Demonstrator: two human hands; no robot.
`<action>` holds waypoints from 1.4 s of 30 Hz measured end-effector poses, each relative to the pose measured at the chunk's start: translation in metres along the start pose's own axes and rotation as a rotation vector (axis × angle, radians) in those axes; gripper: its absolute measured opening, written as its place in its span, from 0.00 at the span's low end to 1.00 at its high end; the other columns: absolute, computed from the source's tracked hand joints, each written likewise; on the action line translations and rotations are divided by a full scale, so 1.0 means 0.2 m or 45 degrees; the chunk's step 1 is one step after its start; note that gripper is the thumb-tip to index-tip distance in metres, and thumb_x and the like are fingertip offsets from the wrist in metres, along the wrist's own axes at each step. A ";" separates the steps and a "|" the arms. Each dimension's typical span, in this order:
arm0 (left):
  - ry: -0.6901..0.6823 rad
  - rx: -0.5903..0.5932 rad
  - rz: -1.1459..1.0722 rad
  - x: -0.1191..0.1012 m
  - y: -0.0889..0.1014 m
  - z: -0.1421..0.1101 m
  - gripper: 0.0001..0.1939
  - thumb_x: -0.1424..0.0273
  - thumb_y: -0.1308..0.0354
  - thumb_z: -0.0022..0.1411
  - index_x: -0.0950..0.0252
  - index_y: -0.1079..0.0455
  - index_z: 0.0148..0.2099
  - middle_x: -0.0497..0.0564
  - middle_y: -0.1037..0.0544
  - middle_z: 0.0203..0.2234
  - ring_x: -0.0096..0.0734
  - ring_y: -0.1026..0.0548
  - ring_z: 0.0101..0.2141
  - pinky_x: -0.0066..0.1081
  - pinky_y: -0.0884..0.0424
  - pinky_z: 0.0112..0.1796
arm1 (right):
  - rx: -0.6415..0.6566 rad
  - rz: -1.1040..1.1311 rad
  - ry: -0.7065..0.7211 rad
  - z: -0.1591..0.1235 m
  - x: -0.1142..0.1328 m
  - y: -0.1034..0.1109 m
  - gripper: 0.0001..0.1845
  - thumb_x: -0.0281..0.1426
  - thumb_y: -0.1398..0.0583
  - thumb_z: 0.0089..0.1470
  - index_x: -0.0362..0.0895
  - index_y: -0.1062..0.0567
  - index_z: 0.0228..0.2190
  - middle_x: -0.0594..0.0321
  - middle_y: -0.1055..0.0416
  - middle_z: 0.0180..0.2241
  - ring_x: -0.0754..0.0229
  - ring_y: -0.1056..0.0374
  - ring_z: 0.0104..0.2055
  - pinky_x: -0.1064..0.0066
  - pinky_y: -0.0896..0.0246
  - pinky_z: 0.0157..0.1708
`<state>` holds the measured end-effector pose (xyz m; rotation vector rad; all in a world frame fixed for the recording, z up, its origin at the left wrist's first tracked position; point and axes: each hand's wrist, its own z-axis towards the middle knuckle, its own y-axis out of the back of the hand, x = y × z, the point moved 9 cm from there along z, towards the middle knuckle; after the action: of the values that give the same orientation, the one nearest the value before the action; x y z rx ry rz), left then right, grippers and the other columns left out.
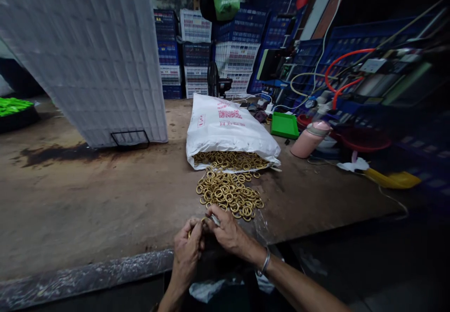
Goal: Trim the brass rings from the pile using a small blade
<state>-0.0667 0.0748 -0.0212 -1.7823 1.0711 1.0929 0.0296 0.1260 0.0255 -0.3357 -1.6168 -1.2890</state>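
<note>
The left hand (187, 245) has its fingers curled closed around a small, round, gold-coloured metal ring (190, 233), low in front of the heap, while the right hand (228, 233) grips a slim, pale grey tool (215, 219) whose exact kind I cannot tell. Both hands meet near the front of the brown wooden tabletop (116, 213), so a ring squeezed off-centre could spring loose and drop over the edge. If the tool slips, it could catch the left fingertips, which sit just beside it. The loose heap of gold-coloured rings (228, 194) lies right against the right hand; a careless knuckle could scatter it, and nudging the open-mouthed white woven sack (225, 131) could spill more.
</note>
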 end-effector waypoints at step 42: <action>0.003 0.236 -0.047 0.00 -0.14 -0.05 0.18 0.53 0.44 0.48 0.64 0.40 0.26 0.39 0.39 0.10 0.16 0.47 0.12 0.19 0.53 0.15 | 0.116 -0.614 -0.004 -0.11 0.01 0.05 0.18 0.18 0.52 0.39 0.43 0.34 0.33 0.61 0.31 0.30 0.62 0.38 0.29 0.73 0.56 0.27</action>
<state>-0.0375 0.0752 -0.0124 -1.6502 1.0995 0.9382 0.0468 0.1104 0.0319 0.1201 -1.8187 -1.5595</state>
